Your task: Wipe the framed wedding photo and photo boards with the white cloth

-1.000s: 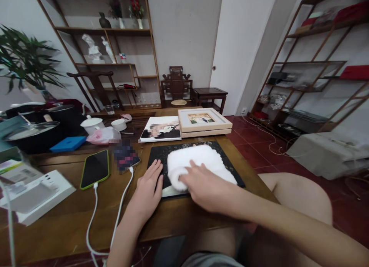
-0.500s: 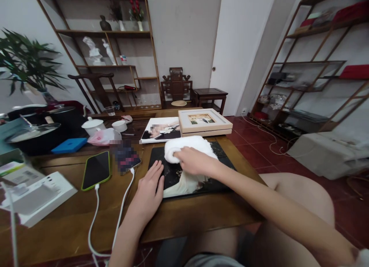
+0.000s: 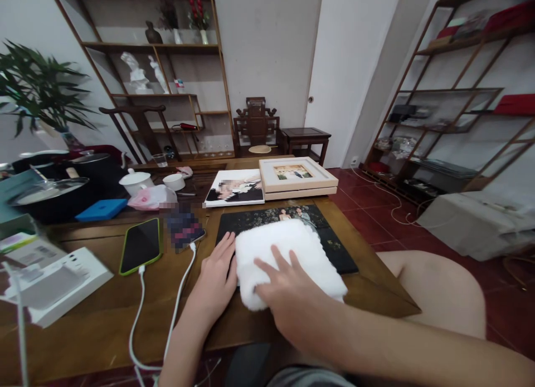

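Observation:
A dark photo panel (image 3: 334, 250) lies flat on the wooden table (image 3: 96, 314) in front of me. A folded white towel (image 3: 288, 248) covers its near half. My right hand (image 3: 288, 289) lies flat on the towel with fingers spread, pressing it down at the panel's near edge. My left hand (image 3: 217, 275) rests flat and open on the table at the panel's left edge, touching the towel's side. Two small figures show on the uncovered far part of the panel.
Behind the panel lie a photo print (image 3: 236, 187) and a light wooden frame (image 3: 296, 176). To the left are a green-cased phone (image 3: 140, 245) on a white cable, a second phone (image 3: 184, 228), a white box (image 3: 54, 281), cups and black pots. Shelves line both walls.
My right hand has slid the towel from the far part of the panel back to its near edge, uncovering the far part. My left hand has stayed in place.

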Motion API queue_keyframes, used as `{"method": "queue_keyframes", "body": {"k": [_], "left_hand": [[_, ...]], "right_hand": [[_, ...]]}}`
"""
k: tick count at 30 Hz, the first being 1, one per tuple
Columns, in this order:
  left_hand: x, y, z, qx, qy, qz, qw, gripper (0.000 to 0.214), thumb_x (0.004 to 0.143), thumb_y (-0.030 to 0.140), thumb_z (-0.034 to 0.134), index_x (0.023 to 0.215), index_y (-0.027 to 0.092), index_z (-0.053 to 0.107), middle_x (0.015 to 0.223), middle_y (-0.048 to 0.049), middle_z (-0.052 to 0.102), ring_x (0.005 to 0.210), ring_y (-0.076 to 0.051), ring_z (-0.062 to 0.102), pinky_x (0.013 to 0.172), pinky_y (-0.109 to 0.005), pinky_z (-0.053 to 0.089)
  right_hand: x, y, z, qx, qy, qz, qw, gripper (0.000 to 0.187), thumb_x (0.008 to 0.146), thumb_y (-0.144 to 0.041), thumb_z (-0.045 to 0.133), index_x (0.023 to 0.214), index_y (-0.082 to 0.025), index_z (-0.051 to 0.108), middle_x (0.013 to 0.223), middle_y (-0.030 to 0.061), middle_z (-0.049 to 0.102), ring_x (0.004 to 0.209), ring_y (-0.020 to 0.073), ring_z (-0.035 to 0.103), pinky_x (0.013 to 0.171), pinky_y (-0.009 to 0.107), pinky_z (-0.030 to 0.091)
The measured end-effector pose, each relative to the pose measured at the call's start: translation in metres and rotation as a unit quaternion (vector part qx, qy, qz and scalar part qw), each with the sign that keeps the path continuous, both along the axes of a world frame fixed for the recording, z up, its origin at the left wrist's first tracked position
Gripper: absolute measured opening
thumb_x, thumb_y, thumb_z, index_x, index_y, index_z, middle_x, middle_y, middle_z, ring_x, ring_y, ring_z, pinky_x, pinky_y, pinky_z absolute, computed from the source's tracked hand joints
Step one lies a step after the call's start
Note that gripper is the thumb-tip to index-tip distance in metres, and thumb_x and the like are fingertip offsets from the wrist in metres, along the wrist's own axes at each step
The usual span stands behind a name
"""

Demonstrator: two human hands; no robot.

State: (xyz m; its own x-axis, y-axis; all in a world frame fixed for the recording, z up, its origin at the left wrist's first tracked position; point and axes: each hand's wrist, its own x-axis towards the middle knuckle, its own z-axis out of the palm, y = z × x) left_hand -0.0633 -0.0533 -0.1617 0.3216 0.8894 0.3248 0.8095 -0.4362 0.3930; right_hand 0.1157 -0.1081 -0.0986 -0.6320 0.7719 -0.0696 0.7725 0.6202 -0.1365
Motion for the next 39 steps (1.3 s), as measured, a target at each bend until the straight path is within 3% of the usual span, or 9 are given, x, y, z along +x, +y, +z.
{"method": "queue_keyframes", "body": {"k": [5, 13, 16, 19, 22, 25, 29, 34, 39], "left_hand": [[0.000, 0.000, -0.001, 0.000, 0.001, 0.007, 1.000, 0.046, 0.089, 0.027, 0.028, 0.126, 0.008, 0.049, 0.138, -0.0179, 0.043, 0.132, -0.024, 0.034, 0.103, -0.050, 0.035], [0.005, -0.003, 0.002, -0.013, -0.007, 0.023, 1.000, 0.045, 0.091, 0.028, 0.027, 0.126, 0.007, 0.048, 0.139, -0.0174, 0.042, 0.134, -0.023, 0.031, 0.106, -0.047, 0.032], [0.005, -0.006, 0.005, -0.035, -0.029, 0.027, 0.999, 0.046, 0.093, 0.030, 0.027, 0.131, 0.010, 0.042, 0.143, -0.0151, 0.038, 0.136, -0.022, 0.027, 0.107, -0.049, 0.028], [0.005, -0.009, 0.008, -0.036, -0.077, 0.022, 0.996, 0.049, 0.094, 0.035, 0.026, 0.140, 0.018, 0.028, 0.148, -0.0101, 0.029, 0.139, -0.021, 0.019, 0.109, -0.050, 0.024], [0.003, -0.012, 0.009, -0.012, -0.125, 0.014, 0.992, 0.052, 0.095, 0.038, 0.027, 0.144, 0.024, 0.017, 0.152, -0.0064, 0.021, 0.140, -0.021, 0.015, 0.110, -0.048, 0.020], [0.003, -0.013, 0.010, 0.004, -0.147, 0.005, 0.989, 0.053, 0.095, 0.037, 0.026, 0.145, 0.025, 0.014, 0.152, -0.0046, 0.018, 0.140, -0.020, 0.012, 0.112, -0.044, 0.017], [0.004, -0.011, 0.011, -0.002, -0.131, 0.004, 0.991, 0.050, 0.095, 0.037, 0.026, 0.143, 0.022, 0.023, 0.151, -0.0056, 0.023, 0.139, -0.020, 0.015, 0.111, -0.046, 0.020], [0.004, -0.006, 0.005, -0.013, -0.073, 0.003, 0.997, 0.048, 0.093, 0.033, 0.030, 0.137, 0.014, 0.035, 0.142, -0.0130, 0.039, 0.133, -0.023, 0.034, 0.106, -0.047, 0.031], [0.002, -0.003, 0.001, -0.002, -0.056, 0.004, 0.998, 0.045, 0.091, 0.030, 0.034, 0.132, 0.012, 0.042, 0.133, -0.0144, 0.051, 0.122, -0.024, 0.049, 0.102, -0.043, 0.039]], "right_hand": [[0.020, -0.013, -0.005, -0.022, 0.051, 0.003, 0.998, 0.037, 0.072, -0.007, 0.045, 0.102, -0.018, 0.064, 0.139, 0.0079, 0.043, 0.132, 0.0383, 0.023, 0.102, 0.060, 0.023], [0.043, 0.073, 0.005, 0.051, -0.011, -0.145, 0.988, 0.038, 0.075, -0.002, 0.037, 0.104, -0.013, 0.059, 0.107, 0.0177, 0.059, 0.108, 0.0319, 0.050, 0.083, 0.047, 0.042], [0.032, 0.090, 0.004, 0.063, -0.018, -0.154, 0.986, 0.039, 0.075, -0.001, 0.037, 0.105, -0.013, 0.059, 0.109, 0.0184, 0.059, 0.110, 0.0344, 0.047, 0.083, 0.052, 0.041], [0.015, 0.083, -0.002, 0.079, -0.003, -0.092, 0.993, 0.044, 0.075, -0.002, 0.039, 0.114, -0.015, 0.057, 0.130, 0.0147, 0.049, 0.125, 0.0368, 0.032, 0.093, 0.061, 0.030], [0.003, 0.061, -0.006, 0.076, 0.019, 0.041, 0.996, 0.043, 0.076, -0.002, 0.041, 0.112, -0.016, 0.060, 0.140, 0.0119, 0.040, 0.131, 0.0375, 0.022, 0.098, 0.064, 0.024], [0.005, 0.036, -0.004, 0.059, 0.033, 0.140, 0.988, 0.037, 0.077, -0.004, 0.042, 0.105, -0.016, 0.063, 0.140, 0.0099, 0.041, 0.132, 0.0384, 0.021, 0.098, 0.064, 0.025], [0.022, 0.014, 0.003, 0.040, 0.047, 0.178, 0.982, 0.034, 0.076, -0.004, 0.043, 0.100, -0.016, 0.064, 0.136, 0.0095, 0.045, 0.131, 0.0340, 0.026, 0.101, 0.057, 0.027], [0.044, 0.017, 0.013, 0.002, 0.028, 0.060, 0.998, 0.033, 0.074, -0.002, 0.040, 0.095, -0.014, 0.063, 0.115, 0.0163, 0.059, 0.119, 0.0291, 0.045, 0.093, 0.045, 0.038], [0.042, 0.063, 0.017, 0.043, -0.016, -0.093, 0.995, 0.034, 0.075, -0.004, 0.036, 0.098, -0.013, 0.060, 0.093, 0.0168, 0.063, 0.086, 0.0266, 0.061, 0.068, 0.034, 0.043]]}}
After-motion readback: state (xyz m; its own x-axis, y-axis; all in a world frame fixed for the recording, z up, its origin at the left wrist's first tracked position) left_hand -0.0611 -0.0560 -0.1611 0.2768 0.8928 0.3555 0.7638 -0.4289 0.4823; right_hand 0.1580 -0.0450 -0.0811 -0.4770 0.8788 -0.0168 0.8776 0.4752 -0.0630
